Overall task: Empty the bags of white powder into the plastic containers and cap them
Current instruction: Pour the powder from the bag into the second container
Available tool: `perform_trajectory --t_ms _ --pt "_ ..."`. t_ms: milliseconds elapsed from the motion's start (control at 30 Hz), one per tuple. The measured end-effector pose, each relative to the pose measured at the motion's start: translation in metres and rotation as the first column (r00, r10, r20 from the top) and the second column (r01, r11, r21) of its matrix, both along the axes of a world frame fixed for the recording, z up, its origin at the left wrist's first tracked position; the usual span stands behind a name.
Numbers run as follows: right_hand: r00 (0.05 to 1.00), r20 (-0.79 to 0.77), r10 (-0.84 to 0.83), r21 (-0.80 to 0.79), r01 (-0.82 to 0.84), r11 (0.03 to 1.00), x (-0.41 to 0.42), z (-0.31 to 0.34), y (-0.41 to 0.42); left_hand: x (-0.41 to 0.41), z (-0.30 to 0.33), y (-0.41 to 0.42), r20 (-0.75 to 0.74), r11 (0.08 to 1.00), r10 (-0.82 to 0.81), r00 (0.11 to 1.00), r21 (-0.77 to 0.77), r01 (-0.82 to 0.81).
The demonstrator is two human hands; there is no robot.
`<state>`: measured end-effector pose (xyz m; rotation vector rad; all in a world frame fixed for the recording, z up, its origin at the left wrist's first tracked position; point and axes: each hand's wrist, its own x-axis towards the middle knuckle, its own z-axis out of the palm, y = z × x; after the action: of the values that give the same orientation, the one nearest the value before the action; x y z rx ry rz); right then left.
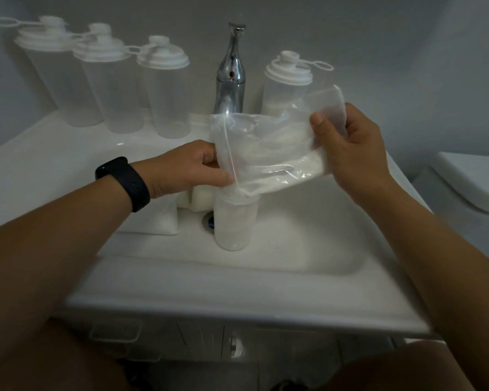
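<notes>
No text, label, brand, number or sign can be read anywhere in this view.

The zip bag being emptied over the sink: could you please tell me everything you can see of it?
The zip bag is clear, thin plastic with a seal strip along its open mouth. It is tilted, mouth down at lower left over the open container standing in the sink. White powder lies along its lower edge, sliding toward the mouth. The left hand pinches the mouth edge; the right hand holds the raised bottom end. Most of the bag looks empty and creased.
</notes>
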<state>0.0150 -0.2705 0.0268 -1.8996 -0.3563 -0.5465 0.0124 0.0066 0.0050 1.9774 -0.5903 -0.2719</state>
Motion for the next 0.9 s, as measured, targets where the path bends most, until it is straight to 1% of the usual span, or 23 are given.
perform_trajectory --t_ms 200,433,633,800,900 --pt "0.997 0.075 -0.024 -0.032 0.027 0.999 -0.006 0.005 0.002 0.001 -0.001 -0.003 0.013 0.996 0.016 1.000 -0.088 -0.015" --pt "0.995 0.101 -0.007 -0.087 0.015 0.996 -0.010 0.008 0.006 -0.003 -0.002 -0.004 -0.010 0.993 -0.074 0.997 -0.089 0.073" --pt "0.994 0.109 -0.008 -0.095 0.018 0.995 -0.012 0.009 0.006 -0.003 -0.001 -0.004 -0.010 0.989 -0.057 0.998 -0.135 0.055" --pt "0.992 0.125 -0.007 -0.083 0.018 0.996 -0.012 0.009 0.006 -0.003 0.000 -0.004 -0.017 0.990 -0.087 0.996 -0.116 0.084" --pt "0.992 0.127 -0.023 -0.081 0.034 0.996 -0.012 0.010 0.006 -0.005 0.002 -0.005 -0.040 0.988 -0.135 0.990 -0.085 0.131"
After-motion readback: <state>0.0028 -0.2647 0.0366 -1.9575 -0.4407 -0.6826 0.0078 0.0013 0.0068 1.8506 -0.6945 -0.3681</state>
